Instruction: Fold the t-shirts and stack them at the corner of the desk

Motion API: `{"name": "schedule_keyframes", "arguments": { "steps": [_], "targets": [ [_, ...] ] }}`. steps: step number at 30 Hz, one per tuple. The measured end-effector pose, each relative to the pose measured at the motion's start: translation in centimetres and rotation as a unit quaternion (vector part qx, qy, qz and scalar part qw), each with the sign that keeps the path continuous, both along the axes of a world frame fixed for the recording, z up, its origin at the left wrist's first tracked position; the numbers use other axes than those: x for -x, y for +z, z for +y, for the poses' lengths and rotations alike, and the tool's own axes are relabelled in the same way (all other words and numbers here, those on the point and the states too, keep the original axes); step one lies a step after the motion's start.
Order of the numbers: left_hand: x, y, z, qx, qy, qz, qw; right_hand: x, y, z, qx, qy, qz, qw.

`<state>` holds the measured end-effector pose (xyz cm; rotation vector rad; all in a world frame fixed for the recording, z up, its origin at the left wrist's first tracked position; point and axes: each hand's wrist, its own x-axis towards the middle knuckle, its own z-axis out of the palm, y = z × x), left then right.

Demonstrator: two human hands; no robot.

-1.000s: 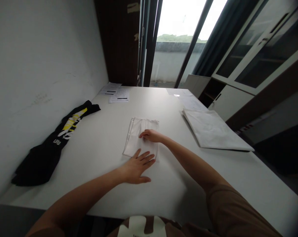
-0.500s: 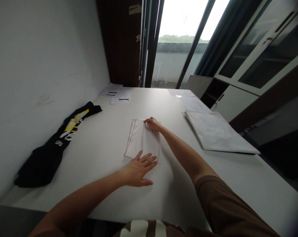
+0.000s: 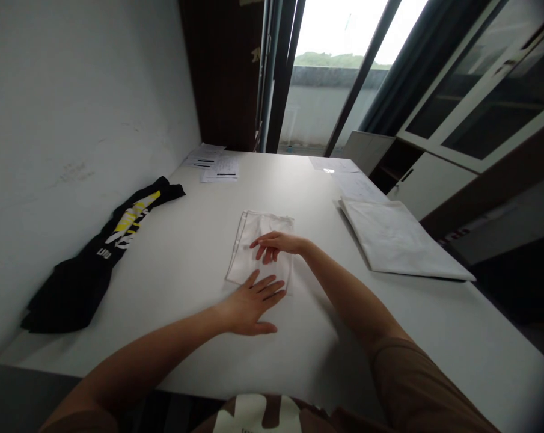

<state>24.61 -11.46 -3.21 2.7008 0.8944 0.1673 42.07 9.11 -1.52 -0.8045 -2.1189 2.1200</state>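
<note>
A folded white cloth lies flat on the white table in front of me, its layered edges showing along the left side. My left hand rests palm down with spread fingers over the cloth's near edge. Above the middle of the cloth is my right hand, fingers apart and slightly bent, gripping nothing. Whether the right fingertips touch the fabric I cannot tell.
Against the left wall lies a black garment with a yellow and white print. Printed papers sit at the far left corner, more sheets at the far right. A larger folded white sheet lies on the right.
My right hand has let go of the cloth's far edge and come back toward me over its middle. The left hand stays on the near edge.
</note>
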Motion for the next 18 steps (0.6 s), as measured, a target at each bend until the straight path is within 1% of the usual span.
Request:
{"name": "schedule_keyframes", "arguments": {
  "steps": [1, 2, 3, 4, 6, 8, 10, 12, 15, 18],
  "targets": [
    [0.0, 0.0, 0.0, -0.002, 0.001, 0.001, 1.000, -0.2, 0.2, -0.2, 0.036, 0.034, -0.008, 0.999],
    [0.0, 0.0, 0.0, -0.004, 0.000, 0.003, 1.000, -0.4, 0.2, -0.1, 0.065, 0.046, -0.013, 0.997],
    [-0.1, 0.1, 0.0, -0.006, -0.001, 0.004, 1.000, -0.4, 0.2, 0.2, 0.088, 0.036, -0.011, 0.995],
    [-0.1, 0.1, 0.0, -0.008, -0.002, 0.006, 1.000, -0.4, 0.0, 0.6, 0.106, 0.009, -0.003, 0.994],
    [-0.1, 0.1, 0.1, -0.009, -0.004, 0.008, 1.000, -0.3, -0.4, 1.9, 0.129, -0.077, 0.018, 0.989],
    [-0.1, 0.1, 0.1, -0.010, -0.005, 0.010, 1.000, -0.2, -0.8, 3.3, 0.138, -0.168, 0.034, 0.976],
    [-0.1, 0.1, 0.1, -0.011, -0.005, 0.012, 1.000, -0.2, -1.0, 4.7, 0.142, -0.240, 0.054, 0.959],
    [-0.1, 0.0, 0.1, -0.010, -0.006, 0.011, 1.000, -0.3, -1.1, 5.8, 0.144, -0.281, 0.081, 0.945],
    [-0.1, 0.0, 0.1, -0.006, -0.006, 0.008, 1.000, -0.2, -1.5, 7.1, 0.140, -0.312, 0.124, 0.932],
    [-0.1, 0.1, 0.1, -0.003, -0.004, 0.008, 1.000, 0.2, -1.9, 7.8, 0.119, -0.352, 0.164, 0.914]
  ]
}}
